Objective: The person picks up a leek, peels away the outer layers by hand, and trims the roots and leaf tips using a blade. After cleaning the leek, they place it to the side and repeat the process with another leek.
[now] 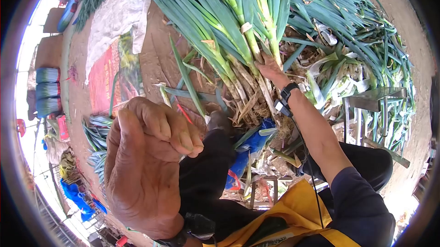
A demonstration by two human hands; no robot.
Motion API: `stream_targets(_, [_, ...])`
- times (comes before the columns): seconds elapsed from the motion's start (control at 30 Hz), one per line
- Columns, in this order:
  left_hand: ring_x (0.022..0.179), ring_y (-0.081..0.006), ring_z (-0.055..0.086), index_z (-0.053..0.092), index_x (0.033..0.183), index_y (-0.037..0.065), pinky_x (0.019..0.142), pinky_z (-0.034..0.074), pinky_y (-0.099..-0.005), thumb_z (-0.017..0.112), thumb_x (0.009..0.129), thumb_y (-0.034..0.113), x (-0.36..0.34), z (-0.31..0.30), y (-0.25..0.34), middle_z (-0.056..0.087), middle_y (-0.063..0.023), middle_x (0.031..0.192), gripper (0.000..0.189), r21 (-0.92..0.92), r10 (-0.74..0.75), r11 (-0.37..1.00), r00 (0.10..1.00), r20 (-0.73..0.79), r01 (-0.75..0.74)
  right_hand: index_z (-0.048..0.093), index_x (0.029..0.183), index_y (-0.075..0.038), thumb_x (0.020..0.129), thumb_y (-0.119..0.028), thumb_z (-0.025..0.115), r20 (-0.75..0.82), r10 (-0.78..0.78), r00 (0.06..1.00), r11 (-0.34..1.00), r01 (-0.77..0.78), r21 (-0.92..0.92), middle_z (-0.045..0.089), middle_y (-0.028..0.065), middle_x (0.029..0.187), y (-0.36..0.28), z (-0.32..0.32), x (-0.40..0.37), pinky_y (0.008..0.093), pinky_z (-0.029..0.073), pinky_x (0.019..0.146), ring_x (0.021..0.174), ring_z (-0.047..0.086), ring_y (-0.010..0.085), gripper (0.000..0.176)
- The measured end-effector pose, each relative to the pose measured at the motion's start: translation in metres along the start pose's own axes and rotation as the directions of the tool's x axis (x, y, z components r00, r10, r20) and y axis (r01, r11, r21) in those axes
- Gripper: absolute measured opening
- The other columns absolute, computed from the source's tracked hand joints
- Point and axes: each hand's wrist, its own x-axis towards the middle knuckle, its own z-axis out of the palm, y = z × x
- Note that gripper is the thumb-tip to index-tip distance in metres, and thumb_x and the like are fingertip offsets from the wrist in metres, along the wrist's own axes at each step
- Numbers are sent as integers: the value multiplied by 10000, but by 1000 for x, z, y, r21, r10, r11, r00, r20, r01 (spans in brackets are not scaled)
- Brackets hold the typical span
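Observation:
Close to the camera, my left hand (149, 169) is raised palm up with its fingers curled over; nothing shows in the palm. My right hand (271, 69) reaches forward and grips a green onion stalk (251, 41) low on its pale part, at the right side of a big bunch. The bunch's green leaves (201, 11) spread away toward the top, and its roots (247, 112) point down toward my legs. The right fingertips are partly hidden behind the stalks.
More green onions (330, 4) lie in a heap at the upper right, with peeled leaves (321, 77) below. A metal stand (376, 98) is at the right. A blue plastic sheet (247, 148) lies between my legs. Red and white sacks (104, 80) lie at the left.

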Motion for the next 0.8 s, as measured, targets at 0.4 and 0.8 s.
stream_targets(0.4, [779,-154,433,448,951,48,732,376,-318,381,1053,269,4,1,0,422,-38,843,252,-73,-15,997,997,71,20,529,1097,38,980,-282,509,69,-173,983,753,87,652,509,22,768,-42,-82,-80,275,416,600,665,468,107,340])
stream_targets(0.8, [896,-215,625,596,978,14,781,483,-339,534,993,288,2,16,-11,630,-93,931,281,-25,16,1000,998,57,-15,546,1088,-53,1002,-293,509,61,-213,975,419,35,907,491,-7,744,-110,-170,-261,245,407,542,620,453,77,258])
